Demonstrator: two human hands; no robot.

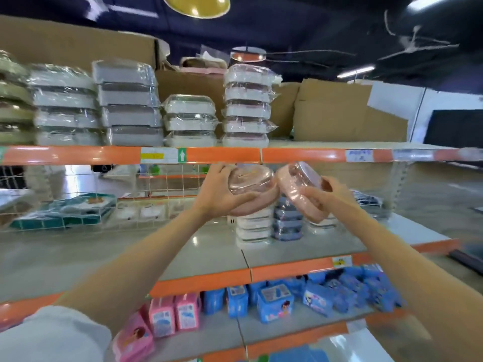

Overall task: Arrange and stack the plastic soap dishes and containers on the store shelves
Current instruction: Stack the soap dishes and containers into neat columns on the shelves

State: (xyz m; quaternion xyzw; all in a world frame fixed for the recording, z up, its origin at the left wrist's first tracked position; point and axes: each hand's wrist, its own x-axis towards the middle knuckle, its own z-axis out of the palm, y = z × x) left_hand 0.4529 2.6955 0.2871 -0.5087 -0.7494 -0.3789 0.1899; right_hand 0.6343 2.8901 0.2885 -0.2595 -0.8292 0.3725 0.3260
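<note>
Left hand (222,190) grips a level pink dish (251,190), right hand (326,195) grips a tilted dish (298,189), the two dishes touching above the shelf stacks (254,228)

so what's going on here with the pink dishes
A person is stocking store shelves. The left hand grips one wrapped pink soap dish, and the right hand grips another pink dish, tilted on edge. Both are held in front of the middle shelf, above short stacks of white dishes and blue dishes. Taller stacks fill the top shelf.
</note>
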